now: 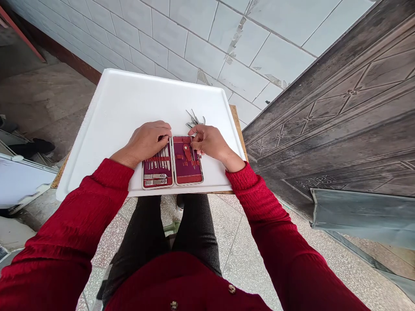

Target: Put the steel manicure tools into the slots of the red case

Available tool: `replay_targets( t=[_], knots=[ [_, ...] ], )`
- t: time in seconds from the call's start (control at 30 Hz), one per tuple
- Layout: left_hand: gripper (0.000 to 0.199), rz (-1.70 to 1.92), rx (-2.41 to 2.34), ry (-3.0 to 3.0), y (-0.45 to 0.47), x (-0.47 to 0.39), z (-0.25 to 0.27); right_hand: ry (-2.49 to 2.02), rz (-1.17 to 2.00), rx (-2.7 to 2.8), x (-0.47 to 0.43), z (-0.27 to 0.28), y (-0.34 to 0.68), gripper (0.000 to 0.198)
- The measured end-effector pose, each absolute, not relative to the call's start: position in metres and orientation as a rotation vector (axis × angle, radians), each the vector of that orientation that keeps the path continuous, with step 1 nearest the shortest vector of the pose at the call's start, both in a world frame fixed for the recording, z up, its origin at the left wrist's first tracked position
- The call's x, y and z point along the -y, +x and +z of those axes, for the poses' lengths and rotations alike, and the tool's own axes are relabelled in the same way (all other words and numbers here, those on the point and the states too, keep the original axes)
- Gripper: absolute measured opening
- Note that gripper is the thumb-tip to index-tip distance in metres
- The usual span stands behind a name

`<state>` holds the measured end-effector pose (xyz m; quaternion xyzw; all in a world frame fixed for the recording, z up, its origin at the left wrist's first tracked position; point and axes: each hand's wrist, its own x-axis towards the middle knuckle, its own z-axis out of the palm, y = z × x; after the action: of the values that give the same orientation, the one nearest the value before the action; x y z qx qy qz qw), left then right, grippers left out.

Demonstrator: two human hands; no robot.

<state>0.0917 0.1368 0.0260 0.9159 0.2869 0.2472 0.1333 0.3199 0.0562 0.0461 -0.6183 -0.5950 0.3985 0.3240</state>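
Observation:
An opened manicure case (189,179) with a dark red lining lies on the white board. Its left half holds several slim metal tools (158,163) under a red strap and two nail clippers (155,179). My left hand (147,140) is closed over the top of this half, thumb and fingers at its edge near the hinge. Over the upper right of the other half, my right hand (209,141) is closed in a pinch; what sits between its fingertips is too small to make out. A snapped red strap (187,151) crosses that half. Loose metal tools (193,120) lie just beyond.
The white board (145,95) with a raised rim rests on a wooden top (238,121). Behind it stands a white tiled wall (201,39). A dark panelled door (340,108) is close on the right, and a white object (22,181) stands at the left.

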Motion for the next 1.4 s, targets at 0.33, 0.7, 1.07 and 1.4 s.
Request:
replay_targets(
  t=[0.33, 0.7, 1.07, 1.4],
  knots=[
    [0.03, 0.702, -0.867, 2.641, 0.0918, -0.1364, 0.0263, -1.677, 0.918, 1.648, -0.0569, 0.0481, 0.3202, 0.026],
    [0.03, 0.698, -0.849, 2.643, 0.092, -0.1352, 0.0286, -1.662, 0.952, 1.661, -0.0545, 0.0478, 0.3195, 0.02],
    [0.03, 0.684, -0.851, 2.64, 0.0915, -0.1352, 0.0287, -1.635, 0.908, 1.768, -0.0513, 0.0497, 0.3195, 0.014],
    [0.031, 0.674, -0.865, 2.675, 0.0899, -0.138, 0.0262, -1.722, 0.559, 1.772, -0.0531, 0.0533, 0.3252, 0.009]
  ],
)
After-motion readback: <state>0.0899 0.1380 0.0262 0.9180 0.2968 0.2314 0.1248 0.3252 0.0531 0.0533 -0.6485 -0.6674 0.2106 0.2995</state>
